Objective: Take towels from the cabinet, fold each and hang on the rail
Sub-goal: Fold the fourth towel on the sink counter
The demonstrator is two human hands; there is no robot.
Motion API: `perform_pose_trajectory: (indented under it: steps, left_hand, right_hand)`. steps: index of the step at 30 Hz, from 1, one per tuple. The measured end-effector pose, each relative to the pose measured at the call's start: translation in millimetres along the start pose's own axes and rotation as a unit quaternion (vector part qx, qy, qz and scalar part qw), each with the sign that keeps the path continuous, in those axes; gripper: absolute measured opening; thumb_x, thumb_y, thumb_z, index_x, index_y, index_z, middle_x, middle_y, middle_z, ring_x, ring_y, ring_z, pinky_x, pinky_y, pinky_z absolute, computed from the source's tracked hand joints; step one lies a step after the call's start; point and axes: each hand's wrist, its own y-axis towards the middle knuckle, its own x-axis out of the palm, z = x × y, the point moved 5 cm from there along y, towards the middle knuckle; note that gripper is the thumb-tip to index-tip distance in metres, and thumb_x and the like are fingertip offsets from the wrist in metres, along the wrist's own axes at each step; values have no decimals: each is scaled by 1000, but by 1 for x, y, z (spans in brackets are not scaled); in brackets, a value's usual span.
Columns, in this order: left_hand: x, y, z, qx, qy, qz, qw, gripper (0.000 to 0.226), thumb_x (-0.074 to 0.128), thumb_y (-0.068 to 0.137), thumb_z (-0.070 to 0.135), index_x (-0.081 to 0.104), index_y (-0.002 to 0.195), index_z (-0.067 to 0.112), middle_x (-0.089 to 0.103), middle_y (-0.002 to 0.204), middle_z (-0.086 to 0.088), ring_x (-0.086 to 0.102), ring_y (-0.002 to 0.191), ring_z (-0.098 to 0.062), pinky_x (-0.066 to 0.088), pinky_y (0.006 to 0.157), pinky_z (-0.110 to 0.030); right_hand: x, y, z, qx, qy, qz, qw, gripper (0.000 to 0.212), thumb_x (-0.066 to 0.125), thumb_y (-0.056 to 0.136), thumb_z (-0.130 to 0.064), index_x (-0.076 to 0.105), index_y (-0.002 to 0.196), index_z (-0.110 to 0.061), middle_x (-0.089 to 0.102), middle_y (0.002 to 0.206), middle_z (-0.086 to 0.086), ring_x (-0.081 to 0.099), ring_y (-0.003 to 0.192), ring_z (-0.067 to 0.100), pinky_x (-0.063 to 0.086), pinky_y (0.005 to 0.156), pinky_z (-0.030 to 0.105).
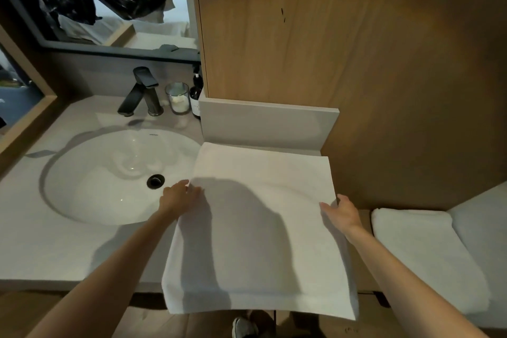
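On the surface (pixel 41 241) at 6 o'clock, one towel (pixel 260 228) lay part-folded. Right hand (pixel 341 211) pinched its 3 o'clock edge; left hand (pixel 179 196) touched 9 o'clock, grip indeterminable. Hanging not done.

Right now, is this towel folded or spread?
Spread flat: the towel lies smooth across the counter, near edge overhanging, left hand and right hand at its sides. Layers underneath: cannot tell.

both arms outstretched; left hand (pixel 178 197) flat, right hand (pixel 343 212) perhaps pinching.
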Motion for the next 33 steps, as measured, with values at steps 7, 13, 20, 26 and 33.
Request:
perform_pose_trajectory:
  steps: [7,13,20,26,33]
  left_hand:
    - [1,16,-1,-36,-107,-12,994,43,67,85,23,35,58,16,36,59,-3,40,65,-21,31,60,-30]
    - [-4,18,-3,-40,-145,-56,987,36,69,87,30,52,66,5,44,64,-5,43,62,-18,33,57,-25]
    - [-30,6,-1,-8,-206,-57,977,45,69,86,38,46,59,10,39,64,-3,40,65,-19,37,70,-32]
    - [-52,-31,14,51,-258,-74,962,32,69,88,25,50,113,21,55,75,-1,55,75,-16,49,79,-29]
    - [-81,-80,20,165,-141,-53,975,28,83,72,17,72,96,27,69,95,10,62,84,-2,45,68,-8]
  right_hand:
    - [-8,12,-4,-5,5,2,1000,63,76,82,-31,45,131,-7,60,121,11,56,117,32,46,93,38]
    - [-10,21,0,-3,104,-37,994,17,77,81,-24,67,72,-13,69,75,2,67,84,27,49,69,30]
    - [-28,6,-10,-18,232,-44,971,25,76,83,-19,58,91,-4,59,76,10,54,76,24,43,67,26]
    - [-49,-29,-24,-99,291,-42,951,37,67,89,-7,53,119,-26,64,103,3,60,91,8,45,70,13]
    - [-73,-82,-11,-196,168,4,966,43,80,76,-6,70,117,-15,69,114,1,63,108,18,54,91,32]
